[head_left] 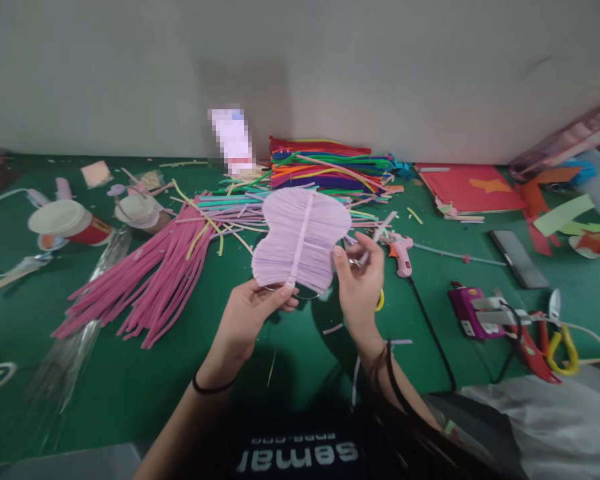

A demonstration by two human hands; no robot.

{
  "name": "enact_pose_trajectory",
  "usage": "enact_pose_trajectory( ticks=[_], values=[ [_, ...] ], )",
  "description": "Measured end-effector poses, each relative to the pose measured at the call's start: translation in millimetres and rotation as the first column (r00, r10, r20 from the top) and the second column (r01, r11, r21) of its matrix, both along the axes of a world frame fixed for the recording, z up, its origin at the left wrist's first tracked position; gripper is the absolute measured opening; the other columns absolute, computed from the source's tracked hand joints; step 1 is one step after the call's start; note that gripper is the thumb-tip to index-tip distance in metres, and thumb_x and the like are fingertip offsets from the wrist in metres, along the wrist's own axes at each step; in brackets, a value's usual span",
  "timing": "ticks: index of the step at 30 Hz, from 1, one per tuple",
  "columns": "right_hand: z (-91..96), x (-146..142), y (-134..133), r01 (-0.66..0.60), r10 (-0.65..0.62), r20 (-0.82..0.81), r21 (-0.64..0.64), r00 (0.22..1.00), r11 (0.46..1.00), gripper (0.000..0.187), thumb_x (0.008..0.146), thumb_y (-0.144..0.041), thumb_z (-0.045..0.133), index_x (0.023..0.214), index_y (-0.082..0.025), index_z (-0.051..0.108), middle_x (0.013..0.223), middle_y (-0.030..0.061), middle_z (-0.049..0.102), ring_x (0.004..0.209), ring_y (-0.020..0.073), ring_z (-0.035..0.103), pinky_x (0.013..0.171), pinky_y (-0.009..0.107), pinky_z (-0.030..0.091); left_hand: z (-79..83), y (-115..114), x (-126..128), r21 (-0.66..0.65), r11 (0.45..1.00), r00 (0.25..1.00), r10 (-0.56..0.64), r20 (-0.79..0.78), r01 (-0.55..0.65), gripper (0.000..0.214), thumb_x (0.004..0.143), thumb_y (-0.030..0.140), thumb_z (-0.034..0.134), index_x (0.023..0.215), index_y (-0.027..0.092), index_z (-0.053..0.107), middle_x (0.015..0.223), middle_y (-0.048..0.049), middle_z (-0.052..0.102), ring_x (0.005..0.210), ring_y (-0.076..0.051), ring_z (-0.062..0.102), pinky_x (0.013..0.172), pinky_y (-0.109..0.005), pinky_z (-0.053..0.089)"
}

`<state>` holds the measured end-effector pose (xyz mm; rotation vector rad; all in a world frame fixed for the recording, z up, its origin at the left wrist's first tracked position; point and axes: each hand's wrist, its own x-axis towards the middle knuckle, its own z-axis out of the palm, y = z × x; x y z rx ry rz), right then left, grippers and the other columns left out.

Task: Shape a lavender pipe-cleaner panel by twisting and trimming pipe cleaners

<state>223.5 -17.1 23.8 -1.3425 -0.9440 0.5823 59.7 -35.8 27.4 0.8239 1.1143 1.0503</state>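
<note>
My left hand (253, 313) pinches the lower edge of a pale lilac wing-shaped piece (300, 237) made of pipe cleaners laid side by side, with a strip down its middle. It is held upright above the green table (130, 387). My right hand (360, 283) is closed at the piece's right edge, its thumb against the piece, and its fingers grip a thin lilac pipe cleaner (380, 233) that sticks up to the right. A yellow scissor handle (380, 301) shows just behind the right hand.
A heap of pink pipe cleaners (150, 280) lies to the left, a multicoloured stack (330, 167) at the back. A pink glue gun (403, 253), a phone (517, 259), red paper (473, 187), paper cups (73, 223), a purple tool (467, 310) and scissors (563, 347) lie around.
</note>
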Motion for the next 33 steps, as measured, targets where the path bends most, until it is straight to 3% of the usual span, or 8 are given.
enact_pose_trajectory(
  ticks=[2,4,7,15,25,33],
  values=[
    [3.4,2.0,-8.8,0.060,-0.076,0.239,0.073,0.968,0.996,0.028,0.082,-0.029,0.067,0.109,-0.023,0.059,0.081,0.0003,0.052,0.073,0.0148,0.051,0.074,0.029,0.046,0.8,0.6,0.0,0.007,0.999,0.999,0.036,-0.016,-0.036,0.018,0.068,0.025,0.080,0.080,0.014,0.073,0.074,-0.0052,0.074,0.059,-0.014,0.067,0.059,-0.025,0.055],
    [7.7,1.9,-16.9,-0.153,0.105,0.465,0.067,0.879,0.986,0.014,0.083,-0.024,0.065,0.098,-0.024,0.064,0.073,-0.0005,0.051,0.070,0.0156,0.050,0.073,0.031,0.045,2.8,0.9,-0.4,0.009,0.998,0.997,0.061,-0.037,-0.061,0.020,0.067,0.026,0.081,0.080,0.014,0.073,0.073,-0.0048,0.074,0.059,-0.015,0.067,0.060,-0.025,0.056],
    [12.6,-1.9,-22.5,-0.411,0.316,0.624,0.009,0.715,0.912,0.008,0.086,-0.021,0.062,0.091,-0.024,0.068,0.072,0.0012,0.054,0.074,0.0174,0.052,0.070,0.032,0.045,6.0,0.0,-0.4,0.004,0.998,0.997,0.057,-0.053,-0.057,0.022,0.068,0.026,0.080,0.084,0.014,0.072,0.075,-0.0039,0.074,0.061,-0.015,0.068,0.062,-0.025,0.056],
    [14.5,-2.5,-17.0,-0.407,0.259,0.774,-0.002,0.578,0.913,0.008,0.087,-0.024,0.063,0.091,-0.020,0.070,0.072,0.0035,0.057,0.079,0.0198,0.050,0.072,0.035,0.044,10.7,-3.0,-0.7,0.049,0.999,0.997,0.019,-0.070,-0.016,0.016,0.071,0.023,0.077,0.082,0.013,0.071,0.065,-0.0011,0.070,0.055,-0.012,0.064,0.054,-0.021,0.053],
    [18.4,9.1,-9.8,-0.504,0.275,0.829,0.009,0.487,0.864,0.009,0.087,-0.021,0.062,0.093,-0.021,0.069,0.078,0.0029,0.065,0.081,0.0189,0.050,0.074,0.036,0.043,10.9,-4.4,-2.0,0.110,0.991,0.990,-0.058,-0.130,0.073,0.011,0.078,0.023,0.071,0.081,0.013,0.068,0.060,-0.0003,0.068,0.051,-0.010,0.060,0.052,-0.019,0.049],
    [18.5,1.1,-12.3,-0.429,0.202,0.810,0.066,0.550,0.901,0.003,0.084,-0.023,0.065,0.085,-0.021,0.067,0.072,0.0025,0.063,0.080,0.0202,0.051,0.073,0.037,0.042,15.8,-4.4,-2.9,0.134,0.984,0.985,-0.101,-0.143,0.120,0.010,0.081,0.022,0.069,0.076,0.014,0.066,0.060,0.0006,0.066,0.050,-0.009,0.059,0.053,-0.019,0.048]
  ],
)
